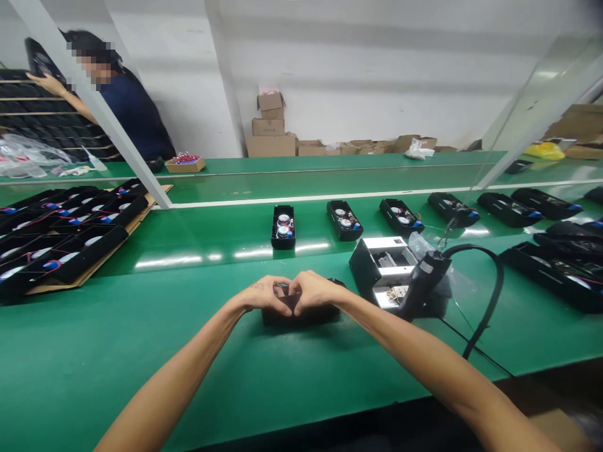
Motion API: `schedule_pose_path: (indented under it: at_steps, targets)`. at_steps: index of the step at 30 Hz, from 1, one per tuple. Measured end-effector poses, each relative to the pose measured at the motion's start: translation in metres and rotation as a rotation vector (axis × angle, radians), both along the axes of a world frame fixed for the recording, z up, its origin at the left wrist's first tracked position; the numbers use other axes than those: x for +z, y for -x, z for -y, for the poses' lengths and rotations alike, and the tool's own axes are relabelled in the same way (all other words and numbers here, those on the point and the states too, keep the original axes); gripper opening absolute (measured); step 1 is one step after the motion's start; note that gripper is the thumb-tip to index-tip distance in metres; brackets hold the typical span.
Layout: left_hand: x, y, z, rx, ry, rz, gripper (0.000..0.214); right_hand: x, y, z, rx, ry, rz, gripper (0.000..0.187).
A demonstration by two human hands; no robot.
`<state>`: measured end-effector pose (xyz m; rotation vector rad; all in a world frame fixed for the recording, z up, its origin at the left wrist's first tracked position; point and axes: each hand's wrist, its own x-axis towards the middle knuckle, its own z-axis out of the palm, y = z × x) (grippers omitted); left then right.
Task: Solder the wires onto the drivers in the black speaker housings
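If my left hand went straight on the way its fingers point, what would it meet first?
Most likely your right hand, directly ahead of the left hand; whether the two already touch is hard to tell.

Left hand (264,294), right hand (315,291), close together; curled

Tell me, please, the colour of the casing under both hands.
The casing is black, as the head view shows.

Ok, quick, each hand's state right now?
Left hand: curled over the black rectangular box; grip unclear.
Right hand: curled over the same box; grip unclear.
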<state>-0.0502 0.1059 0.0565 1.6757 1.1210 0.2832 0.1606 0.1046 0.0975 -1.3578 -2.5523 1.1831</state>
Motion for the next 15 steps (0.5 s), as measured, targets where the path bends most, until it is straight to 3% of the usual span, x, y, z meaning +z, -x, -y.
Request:
schedule_pose_path:
  at_steps: [15]
  targets:
    - [-0.002, 0.001, 0.000, -0.008, -0.011, -0.031, 0.063, 0.013, 0.001, 0.014, -0.050, -0.064, 0.030, 0.019]
